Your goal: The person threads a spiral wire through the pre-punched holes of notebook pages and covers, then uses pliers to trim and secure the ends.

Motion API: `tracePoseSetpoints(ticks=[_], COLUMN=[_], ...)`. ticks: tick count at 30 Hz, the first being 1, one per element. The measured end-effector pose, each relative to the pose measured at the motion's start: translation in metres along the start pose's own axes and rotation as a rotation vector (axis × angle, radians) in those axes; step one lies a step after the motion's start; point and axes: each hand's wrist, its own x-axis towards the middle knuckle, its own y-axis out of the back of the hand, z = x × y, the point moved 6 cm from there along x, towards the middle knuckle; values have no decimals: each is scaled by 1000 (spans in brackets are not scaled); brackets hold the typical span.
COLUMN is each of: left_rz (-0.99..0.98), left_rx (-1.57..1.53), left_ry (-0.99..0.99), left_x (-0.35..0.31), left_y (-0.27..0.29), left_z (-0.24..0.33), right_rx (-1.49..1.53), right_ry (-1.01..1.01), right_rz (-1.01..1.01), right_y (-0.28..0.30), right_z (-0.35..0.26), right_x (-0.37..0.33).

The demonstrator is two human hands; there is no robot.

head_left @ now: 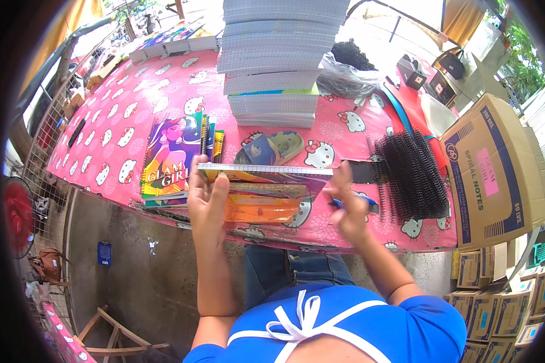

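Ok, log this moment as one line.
left hand: at left end of paper block; right hand: by its right end; nearby: black spiral coils, spiral notebooks, paper stack

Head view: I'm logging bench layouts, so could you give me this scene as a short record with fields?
Left hand: left hand at the left end of a paper block
Right hand: right hand at its right end, blurred; grip unclear
Paper block: white edge up, colourful side facing the person
Table left: spiral notebooks with colourful covers
Table centre, beyond the hands: tall paper stack
Table right: black spiral coils
Far right: large cardboard box
Table cover: pink patterned cloth or sheet
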Motion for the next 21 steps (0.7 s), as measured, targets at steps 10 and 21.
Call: tracePoseSetpoints(ticks=[10, 21], left_rz=[-392, -473], left_rx=[-981, -932], left_ry=[54, 78], left_x=[-24, -24], left_y=[-39, -46], left_z=[42, 41], right_rx=[-1184, -502], right_ry=[-610, -166], right_rz=[-172, 99], right_y=[91, 86], right_z=[121, 46], right_x=[71, 63])
